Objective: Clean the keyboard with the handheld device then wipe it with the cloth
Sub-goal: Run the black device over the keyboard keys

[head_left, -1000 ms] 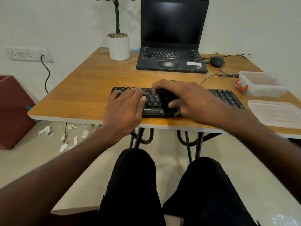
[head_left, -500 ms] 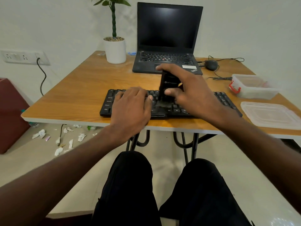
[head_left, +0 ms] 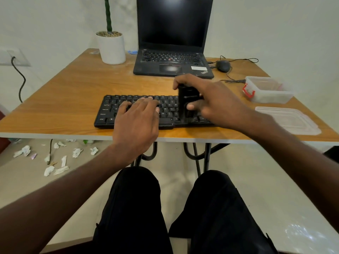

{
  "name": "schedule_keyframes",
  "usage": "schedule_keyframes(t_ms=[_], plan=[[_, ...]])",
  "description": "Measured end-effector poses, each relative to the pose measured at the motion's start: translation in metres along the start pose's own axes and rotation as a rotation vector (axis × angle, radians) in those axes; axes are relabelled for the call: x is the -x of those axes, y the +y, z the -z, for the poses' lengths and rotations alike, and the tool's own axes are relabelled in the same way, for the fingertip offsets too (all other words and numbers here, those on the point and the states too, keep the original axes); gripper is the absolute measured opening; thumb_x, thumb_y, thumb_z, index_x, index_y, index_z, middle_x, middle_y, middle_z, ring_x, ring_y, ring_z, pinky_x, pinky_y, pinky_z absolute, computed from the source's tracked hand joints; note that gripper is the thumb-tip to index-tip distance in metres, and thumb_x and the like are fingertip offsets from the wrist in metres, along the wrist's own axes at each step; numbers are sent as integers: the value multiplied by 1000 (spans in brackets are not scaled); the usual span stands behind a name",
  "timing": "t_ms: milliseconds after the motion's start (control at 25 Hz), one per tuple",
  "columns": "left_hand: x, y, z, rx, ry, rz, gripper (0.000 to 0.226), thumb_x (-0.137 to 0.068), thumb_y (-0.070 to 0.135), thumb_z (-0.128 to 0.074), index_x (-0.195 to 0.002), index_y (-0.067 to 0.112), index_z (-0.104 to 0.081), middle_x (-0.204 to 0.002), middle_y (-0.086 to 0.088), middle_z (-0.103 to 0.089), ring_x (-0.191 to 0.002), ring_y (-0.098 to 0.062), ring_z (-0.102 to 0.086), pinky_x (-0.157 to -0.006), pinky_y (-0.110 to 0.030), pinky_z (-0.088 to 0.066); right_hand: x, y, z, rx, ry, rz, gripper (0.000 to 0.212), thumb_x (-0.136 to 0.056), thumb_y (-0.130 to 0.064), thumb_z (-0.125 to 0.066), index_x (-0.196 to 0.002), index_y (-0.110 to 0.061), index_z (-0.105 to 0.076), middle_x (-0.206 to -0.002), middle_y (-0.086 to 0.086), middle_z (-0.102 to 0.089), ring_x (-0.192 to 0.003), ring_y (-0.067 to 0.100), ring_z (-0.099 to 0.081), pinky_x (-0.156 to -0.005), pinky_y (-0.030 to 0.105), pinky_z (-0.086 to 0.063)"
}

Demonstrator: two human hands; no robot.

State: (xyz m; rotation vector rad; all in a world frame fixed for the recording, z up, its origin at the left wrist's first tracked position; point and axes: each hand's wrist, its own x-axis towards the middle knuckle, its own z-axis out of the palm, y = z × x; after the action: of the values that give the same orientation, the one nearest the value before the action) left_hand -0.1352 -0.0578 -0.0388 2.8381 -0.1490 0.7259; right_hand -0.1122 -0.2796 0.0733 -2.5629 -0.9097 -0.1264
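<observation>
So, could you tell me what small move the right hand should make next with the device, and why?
Probably slide the handheld device rightward along the keyboard: the right hand holds it upright on the lower rows while the left hand steadies the keyboard.

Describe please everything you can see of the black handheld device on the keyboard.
The handheld device is a black, upright, roughly cylindrical body, seemingly plastic, with a small pale marking on its side. The right hand grips it, fingers over the top and thumb across the front. Its lower end sits on the right part of the black keyboard, near the bottom row of keys; whether it has a brush or nozzle there cannot be told. The left hand rests on the keyboard beside it, not touching it.
</observation>
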Motion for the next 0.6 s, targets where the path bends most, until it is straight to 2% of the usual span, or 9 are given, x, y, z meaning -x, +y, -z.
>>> schedule_keyframes(t_ms=[80, 160, 200, 280, 360, 440, 520, 600], plan=[[0, 0, 0, -2, -1, -1, 41, -113, 36, -29, -143, 23, -54, -147, -1, -62, -143, -19, -51, -123, -51, -29, 9, 8, 11, 125, -29, -81, 60, -94, -10, -69, -131, -50, -43, -132, -5, -60, -108, 14, -57, -73, 27, -51], [1, 1, 0, -13, 4, 2, 41, -113, 36, -30, -143, 23, -55, -147, -1, -62, -143, -18, -51, -122, -51, -29, 19, 11, 13, 263, 64, -132, 59, -93, -15, -71, -128, -53, -42, -127, -5, -64, -106, 19, -61, -72, 35, -53], [1, 1, -1, -14, 4, 3, 41, -113, 36, -30, -143, 23, -55, -147, -1, -62, -143, -18, -51, -122, -51, -29, 26, 8, 8, 251, 135, -97, 57, -93, -16, -72, -129, -51, -43, -123, -6, -66, -102, 17, -61, -70, 32, -51], [2, 1, -2, -16, 1, 6, 40, -113, 36, -31, -143, 23, -55, -148, -1, -61, -143, -19, -51, -122, -51, -29, 41, 1, -5, 138, 160, -10, 55, -93, -15, -71, -130, -48, -46, -116, -9, -64, -95, 14, -60, -66, 25, -43], [2, 1, -2, -20, -4, 6, 40, -113, 35, -31, -143, 23, -55, -148, -1, -62, -143, -19, -51, -122, -51, -29, 49, 5, -5, 183, 131, -16, 56, -93, -14, -70, -130, -48, -45, -119, -7, -64, -97, 17, -61, -66, 29, -46], [2, 1, -1, -18, 3, 9, 40, -113, 35, -31, -142, 22, -55, -147, -2, -62, -143, -20, -52, -122, -51, -28, 50, 12, 1, 270, 167, -71, 57, -93, -14, -70, -130, -48, -43, -122, -5, -66, -101, 21, -62, -67, 35, -52], [2, 2, 0, -15, 7, 8, 40, -113, 35, -31, -142, 22, -55, -147, -2, -62, -143, -20, -51, -122, -51, -28, 50, 12, -3, 236, 216, -13, 55, -93, -14, -70, -130, -47, -44, -121, -4, -66, -102, 20, -62, -71, 40, -56], [2, 3, 0, -14, 12, 7, 40, -113, 34, -31, -143, 22, -55, -147, -2, -62, -144, -21, -51, -122, -51, -27, 50, 10, -5, 189, 172, 20, 55, -93, -14, -70, -129, -48, -45, -121, -7, -65, -103, 18, -61, -73, 42, -57]])
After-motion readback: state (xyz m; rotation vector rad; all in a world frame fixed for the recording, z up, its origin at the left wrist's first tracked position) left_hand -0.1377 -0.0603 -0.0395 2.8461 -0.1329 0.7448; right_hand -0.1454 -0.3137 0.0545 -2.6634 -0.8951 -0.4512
